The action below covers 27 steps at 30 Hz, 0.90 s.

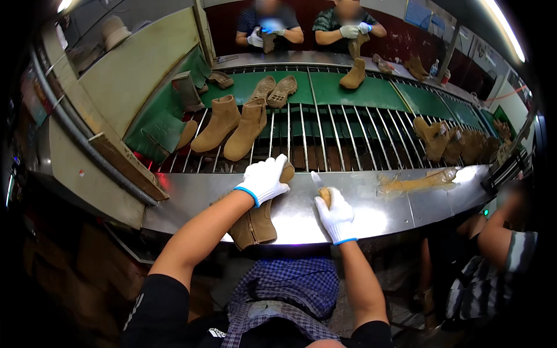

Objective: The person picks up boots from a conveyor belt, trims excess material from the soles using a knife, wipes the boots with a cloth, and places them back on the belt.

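Note:
My left hand (264,181), in a white glove with a blue cuff, is closed over a tan ankle boot (255,225) on the metal ledge. The toe shows past my fingers, and the zipped shaft lies toward me. Just right of it my right hand (336,217), gloved the same way, grips a knife-like tool (317,181) with a tan handle. Its thin pale blade points away from me and stays apart from the boot. My palm hides part of the handle.
Beyond the ledge (360,203), two tan boots (218,124) stand on a rack of metal rods (348,136). Soles (282,91) and another boot (353,74) rest on the green belt (383,91). More boots (435,139) stand right. Two people work opposite; another sits at right.

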{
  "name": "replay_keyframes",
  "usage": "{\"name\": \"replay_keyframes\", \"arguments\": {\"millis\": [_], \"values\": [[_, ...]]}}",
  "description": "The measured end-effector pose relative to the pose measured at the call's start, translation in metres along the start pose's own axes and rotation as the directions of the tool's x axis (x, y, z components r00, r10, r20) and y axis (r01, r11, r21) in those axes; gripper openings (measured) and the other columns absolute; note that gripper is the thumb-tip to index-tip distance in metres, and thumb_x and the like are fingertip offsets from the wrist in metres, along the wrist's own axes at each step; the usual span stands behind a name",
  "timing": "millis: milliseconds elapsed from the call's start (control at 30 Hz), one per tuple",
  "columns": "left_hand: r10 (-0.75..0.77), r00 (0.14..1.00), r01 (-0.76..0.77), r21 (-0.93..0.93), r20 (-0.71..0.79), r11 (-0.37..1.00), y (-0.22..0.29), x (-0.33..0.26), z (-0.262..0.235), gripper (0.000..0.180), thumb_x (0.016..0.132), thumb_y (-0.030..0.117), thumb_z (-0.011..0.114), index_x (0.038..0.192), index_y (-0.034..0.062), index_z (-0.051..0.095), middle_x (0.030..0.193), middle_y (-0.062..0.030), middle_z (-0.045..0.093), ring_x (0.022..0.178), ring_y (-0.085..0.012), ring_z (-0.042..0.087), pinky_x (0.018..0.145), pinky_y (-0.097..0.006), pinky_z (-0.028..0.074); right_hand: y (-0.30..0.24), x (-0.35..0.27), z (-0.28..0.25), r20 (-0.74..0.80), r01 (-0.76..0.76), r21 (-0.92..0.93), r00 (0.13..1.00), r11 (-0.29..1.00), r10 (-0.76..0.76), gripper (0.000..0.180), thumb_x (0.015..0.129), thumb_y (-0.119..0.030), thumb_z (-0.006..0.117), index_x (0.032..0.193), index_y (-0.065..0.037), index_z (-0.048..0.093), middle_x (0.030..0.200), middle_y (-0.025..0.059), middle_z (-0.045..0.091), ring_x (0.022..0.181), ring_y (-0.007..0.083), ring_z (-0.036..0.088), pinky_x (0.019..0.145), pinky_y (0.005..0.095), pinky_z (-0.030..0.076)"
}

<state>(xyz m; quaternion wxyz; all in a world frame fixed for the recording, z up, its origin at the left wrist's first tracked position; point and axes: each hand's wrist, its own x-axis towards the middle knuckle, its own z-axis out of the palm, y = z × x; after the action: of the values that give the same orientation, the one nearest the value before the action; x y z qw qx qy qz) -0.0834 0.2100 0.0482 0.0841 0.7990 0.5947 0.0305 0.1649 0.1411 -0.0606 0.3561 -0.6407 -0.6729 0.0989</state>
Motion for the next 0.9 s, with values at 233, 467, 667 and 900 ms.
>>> {"name": "replay_keyframes", "arguments": {"millis": [233,467,667,900], "values": [[0.198,0.914,-0.275,-0.183,-0.355,0.944,0.023,-0.071,-0.084,0.089,0.084,0.037,0.091,0.159,0.0128,0.049,0.133,-0.0218,0.07,0.114,-0.0419,0.075,0.099,-0.049,0.061,0.013,-0.012,-0.006,0.019,-0.103,0.061,0.995,0.993,0.102,0.05,0.099,-0.046,0.076,0.137,-0.014,0.07,0.117,0.023,0.079,0.104,0.0418,0.079,0.092,0.0498,0.062],[0.009,0.984,-0.088,-0.436,-0.179,0.896,-0.077,-0.168,-0.04,0.098,0.08,0.025,0.096,0.163,0.0098,0.046,0.15,-0.0215,0.061,0.135,-0.0383,0.068,0.113,-0.046,0.056,-0.003,-0.014,0.01,0.393,-0.517,0.572,0.854,0.637,0.341,0.048,0.115,-0.032,0.061,0.147,0.004,0.058,0.122,0.0172,0.073,0.112,0.0284,0.07,0.105,0.0394,0.055],[-0.083,0.992,0.035,-0.422,-0.095,0.906,-0.091,-0.164,0.024,0.09,0.085,0.04,0.089,0.16,0.0121,0.048,0.149,-0.0215,0.06,0.137,-0.043,0.062,0.116,-0.049,0.052,-0.024,-0.016,0.006,0.281,-0.186,0.355,0.956,0.916,0.085,0.052,0.112,-0.032,0.062,0.149,0.004,0.056,0.134,0.0245,0.069,0.12,0.0327,0.068,0.108,0.0423,0.053],[0.096,0.995,-0.091,-0.495,-0.016,0.864,-0.082,-0.127,0.003,0.088,0.089,0.047,0.087,0.161,0.0116,0.052,0.155,-0.0197,0.061,0.141,-0.0413,0.061,0.12,-0.047,0.05,-0.132,-0.029,-0.085,0.512,0.37,0.109,0.775,0.923,-0.371,0.054,0.1,-0.022,0.076,0.149,-0.005,0.062,0.122,0.0244,0.077,0.107,0.0403,0.077,0.096,0.0483,0.061]]}}
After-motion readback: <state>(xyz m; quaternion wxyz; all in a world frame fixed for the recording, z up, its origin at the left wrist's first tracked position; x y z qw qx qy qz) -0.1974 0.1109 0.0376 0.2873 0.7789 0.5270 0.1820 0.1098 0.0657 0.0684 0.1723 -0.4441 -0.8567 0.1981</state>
